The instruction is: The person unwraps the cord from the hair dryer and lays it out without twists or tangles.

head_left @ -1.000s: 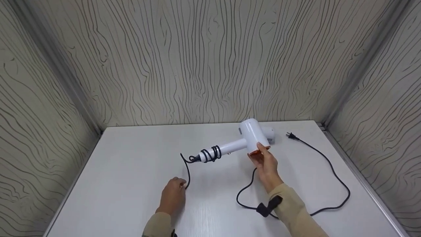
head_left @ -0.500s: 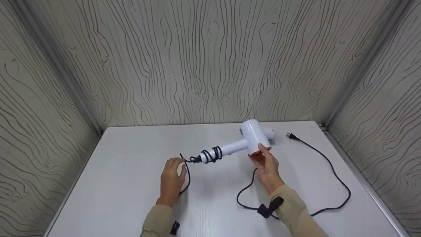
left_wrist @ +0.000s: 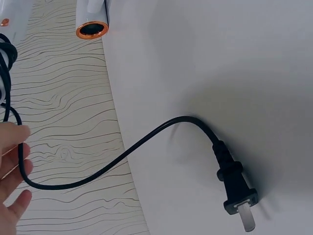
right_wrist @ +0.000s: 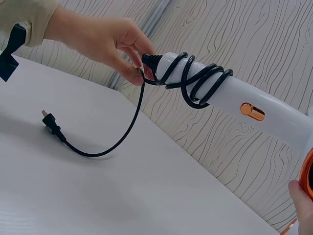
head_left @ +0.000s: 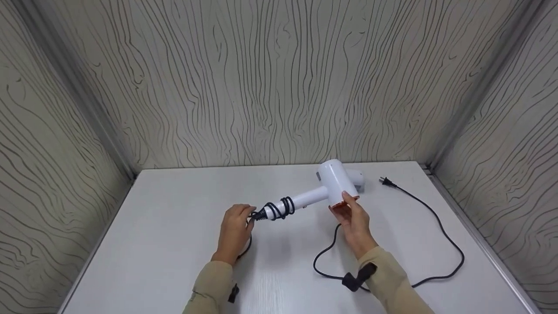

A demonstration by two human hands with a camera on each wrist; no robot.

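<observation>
Dryer [head_left: 335,181] held up over the table [head_left: 174,226], right of centre in the head view, tilted, its handle [head_left: 309,197] pointing left and down toward the person's other side. Right hand [head_left: 356,224]: grips the head at its copper rim [right_wrist: 305,171], thumb on the upper side, fingers beneath. Left hand [head_left: 235,231]: narrow grip, thumb and fingers pinching the cord [right_wrist: 184,84] right beside the handle's end. Progress, as judged: partly done. Several loose turns lie round the lower handle, some crossing; the upper handle is bare. Left over: a free length curving down from the pinching fingers to the plug [left_wrist: 237,183], not wound on; in the right wrist view the plug lies on the table. Whether the turns are going on or coming off cannot be settled from these frames alone. Second dryer [head_left: 356,178] stands behind the held one, partly hidden; a further cord [head_left: 439,218] with its own plug [head_left: 386,181] lies along the right, its other end hidden near the right hand. Change against half a second ago: left hand has shifted right, closer to the handle's end, and now covers the cord bend that stuck out there; handle's end sits slightly lower. Right hand's hold looks the same.
</observation>
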